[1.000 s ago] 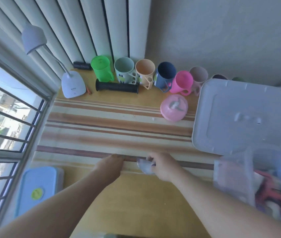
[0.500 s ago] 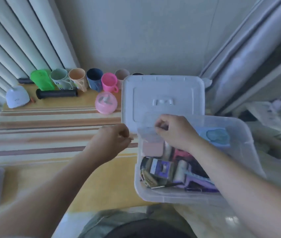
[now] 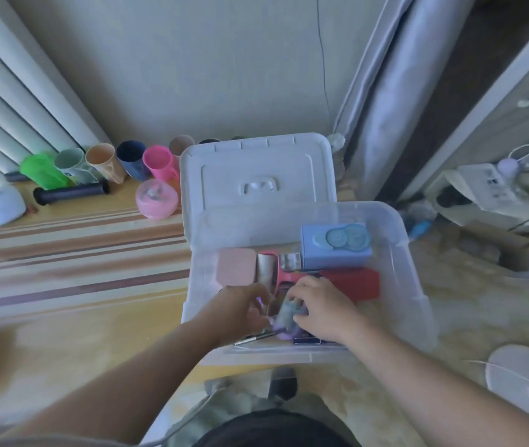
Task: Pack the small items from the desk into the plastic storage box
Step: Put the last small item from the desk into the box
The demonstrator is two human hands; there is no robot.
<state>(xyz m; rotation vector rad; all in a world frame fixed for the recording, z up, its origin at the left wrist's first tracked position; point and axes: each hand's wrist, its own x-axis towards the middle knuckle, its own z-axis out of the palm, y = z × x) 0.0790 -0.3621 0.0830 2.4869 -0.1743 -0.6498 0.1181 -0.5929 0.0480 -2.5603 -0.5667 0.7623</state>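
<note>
The clear plastic storage box [image 3: 400, 243] stands at the desk's right end, with its white lid [image 3: 256, 169] lying behind it. Inside lie a pink square case [image 3: 236, 266], a blue box [image 3: 335, 248], a red box [image 3: 355, 283] and a pink-handled roller [image 3: 271, 269]. Both hands are down in the box's near part. My right hand [image 3: 322, 306] has fingers and thumb around a small greyish item [image 3: 289, 310]. My left hand [image 3: 243, 308] sits curled right beside that item; blur hides whether it holds anything.
A row of coloured cups [image 3: 127, 161] lines the back wall, with a black roll [image 3: 71, 193] and a pink round container [image 3: 156, 200] in front. A striped mat [image 3: 72, 253] covers the desk. A white lamp base [image 3: 5, 204] sits far left.
My view swung right from the mat to the box. My right hand carried the small item from the mat's edge into the box, and my left hand followed it in.
</note>
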